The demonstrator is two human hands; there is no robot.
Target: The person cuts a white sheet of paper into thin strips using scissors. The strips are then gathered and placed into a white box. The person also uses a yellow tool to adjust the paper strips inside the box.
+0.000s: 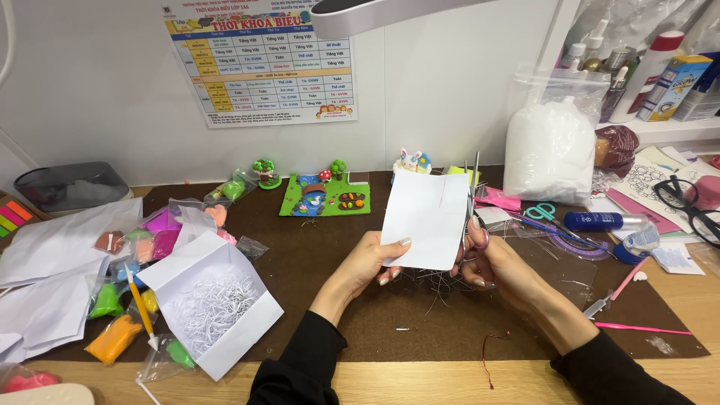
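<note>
Nearest the camera, on the wooden table edge, two black sleeves lead onto a dark brown mat; just left of them stands an open white paper box filled with fine white paper shreds, a yellow pencil leaning by its corner; small bags of coloured clay lie scattered around it, beside loose white sheets. Above the mat's middle, the left hand pinches the lower left corner of a white paper sheet, thumb on its front, holding it upright; the right hand is closed through the handles of a pair of scissors, the blades pointing upward along the sheet's right edge, narrow slits showing at its top; thin cuttings lie on the mat beneath. Right of the hands rest a pink stick, a blue tube and teal-handled scissors. Farther back sits a green clay garden model, a bag of white filling, and a colourful timetable poster on the wall.
</note>
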